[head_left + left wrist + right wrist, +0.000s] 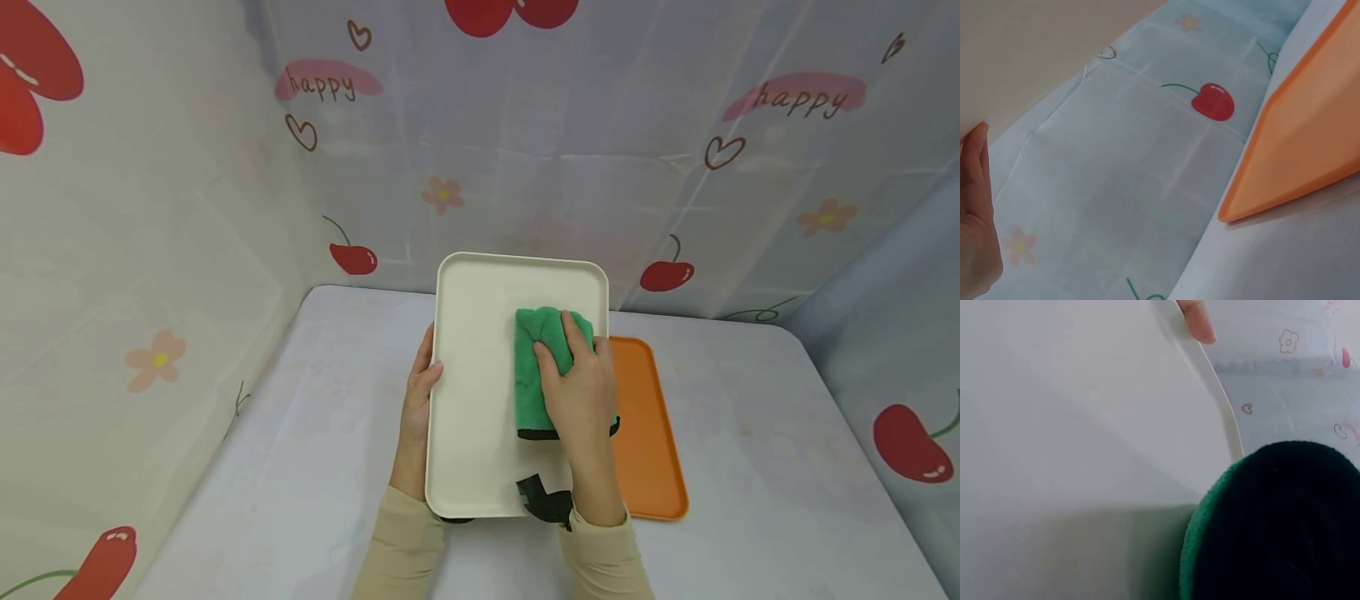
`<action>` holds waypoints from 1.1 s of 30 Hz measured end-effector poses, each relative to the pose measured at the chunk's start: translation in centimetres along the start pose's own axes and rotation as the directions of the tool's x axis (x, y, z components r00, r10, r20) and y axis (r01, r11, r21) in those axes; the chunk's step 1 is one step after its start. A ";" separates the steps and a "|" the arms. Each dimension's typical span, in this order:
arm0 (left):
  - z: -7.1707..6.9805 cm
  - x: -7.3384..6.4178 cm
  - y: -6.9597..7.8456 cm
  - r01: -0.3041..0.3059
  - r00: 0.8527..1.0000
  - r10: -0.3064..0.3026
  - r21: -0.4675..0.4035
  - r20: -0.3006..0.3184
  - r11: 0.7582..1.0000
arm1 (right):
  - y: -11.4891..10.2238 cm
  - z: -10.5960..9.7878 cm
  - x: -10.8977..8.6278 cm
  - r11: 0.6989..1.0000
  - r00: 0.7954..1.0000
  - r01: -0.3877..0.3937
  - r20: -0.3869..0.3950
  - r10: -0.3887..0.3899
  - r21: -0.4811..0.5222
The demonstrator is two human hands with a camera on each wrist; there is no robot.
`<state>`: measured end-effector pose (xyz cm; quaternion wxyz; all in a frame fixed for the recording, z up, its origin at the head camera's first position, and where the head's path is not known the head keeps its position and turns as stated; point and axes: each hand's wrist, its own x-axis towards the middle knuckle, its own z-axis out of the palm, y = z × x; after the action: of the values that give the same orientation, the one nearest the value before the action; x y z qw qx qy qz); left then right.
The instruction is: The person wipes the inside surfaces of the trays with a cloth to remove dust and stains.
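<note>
A cream rectangular tray is held up and tilted in the head view, its inner face toward me. My left hand grips its left edge, thumb over the rim and fingers behind. In the left wrist view, fingers lie against the tray's back. My right hand holds a folded green cloth with black edging against the right half of the tray. Seen from the right wrist, the cloth bulges dark at lower right, and the left thumb shows on the rim.
An orange tray lies on the white-covered table, partly hidden behind the cream tray and right arm. A black strap sticks out at the right wrist. Cherry-printed curtains stand behind the table and at both sides.
</note>
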<state>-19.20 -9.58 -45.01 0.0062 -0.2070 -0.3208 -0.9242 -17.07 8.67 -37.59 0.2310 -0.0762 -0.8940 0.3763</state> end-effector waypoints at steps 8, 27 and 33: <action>0.0 0.1 0.0 -0.014 1.000 0.015 -0.023 0.014 1.000 | 1.5 -1.1 0.8 0.995 0.995 -0.096 0.025 0.096 0.001; 0.0 0.0 -0.3 -0.009 0.999 0.009 0.003 0.034 1.000 | 1.7 -0.9 0.3 0.995 0.995 -0.097 -0.027 0.097 -0.006; 0.1 -0.1 -0.4 0.007 1.000 -0.007 0.029 0.015 1.000 | 1.4 -0.4 -0.1 0.998 0.997 -0.058 -0.054 0.056 -0.034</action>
<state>-19.13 -9.16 -45.19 0.0036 -0.2127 -0.3350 -0.9179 -16.84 9.89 -38.37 0.2423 -0.1156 -0.8916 0.3648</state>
